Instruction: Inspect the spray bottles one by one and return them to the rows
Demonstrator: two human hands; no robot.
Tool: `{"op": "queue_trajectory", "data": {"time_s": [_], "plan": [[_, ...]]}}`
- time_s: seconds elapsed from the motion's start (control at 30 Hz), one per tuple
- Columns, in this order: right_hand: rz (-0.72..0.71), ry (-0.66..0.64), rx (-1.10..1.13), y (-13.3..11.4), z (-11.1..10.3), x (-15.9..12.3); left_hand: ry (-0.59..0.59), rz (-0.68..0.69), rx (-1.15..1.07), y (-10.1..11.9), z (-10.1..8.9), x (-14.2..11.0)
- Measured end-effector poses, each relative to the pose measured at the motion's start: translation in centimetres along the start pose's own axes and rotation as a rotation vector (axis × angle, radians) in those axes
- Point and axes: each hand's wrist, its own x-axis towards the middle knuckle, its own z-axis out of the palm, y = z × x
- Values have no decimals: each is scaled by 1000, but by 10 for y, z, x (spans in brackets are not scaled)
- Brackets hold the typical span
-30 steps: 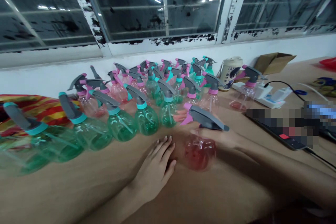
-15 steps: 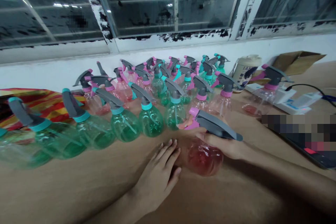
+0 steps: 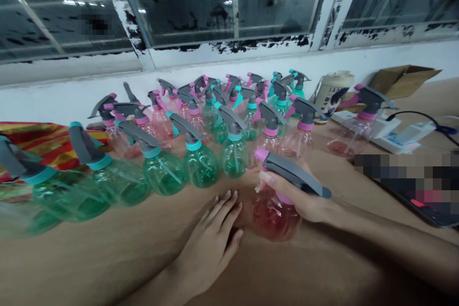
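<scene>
My right hand (image 3: 304, 196) is wrapped round the neck of a pink spray bottle (image 3: 276, 220) with red liquid in its base. The bottle stands on the table, and its grey head with a pink nozzle (image 3: 261, 154) points away to the left. Fingers cover most of the trigger. My left hand (image 3: 211, 239) lies flat on the wooden table (image 3: 107, 258), fingers stretched out, just left of that bottle and holding nothing. Beyond it stands a row of green spray bottles (image 3: 201, 167) with grey and turquoise heads.
Several more pink spray bottles (image 3: 158, 124) and green ones crowd toward the wall. At the right are a lone pink spray bottle (image 3: 351, 136), a power strip (image 3: 390, 141) with cables, a phone (image 3: 405, 196), a cream cup (image 3: 333, 91) and an open cardboard box (image 3: 405, 81). Striped cloth (image 3: 43, 143) lies left.
My right fingers have shifted on the held spray bottle, and its pink trigger is now mostly covered. My left hand stays flat on the table. The view has moved slightly.
</scene>
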Motion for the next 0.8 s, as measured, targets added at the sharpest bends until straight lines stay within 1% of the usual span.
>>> {"op": "queue_trajectory", "data": {"time_s": [0.17,0.27,0.5,0.57,0.7,0.8], "plan": [[-8,-51,94,2,-1,1,5,-9,-32,1,0,0],[-7,-41,143,1,1,4,-1,-9,-47,1,-1,1],[-19,58,125,3,6,3,-27,-12,-9,1,-1,1],[-11,59,127,4,6,2,-27,-9,-5,1,-1,1],[-58,67,95,1,5,2,-24,-1,-7,2,-1,1],[-58,46,60,-2,4,3,-28,-6,-17,2,-2,1]]}}
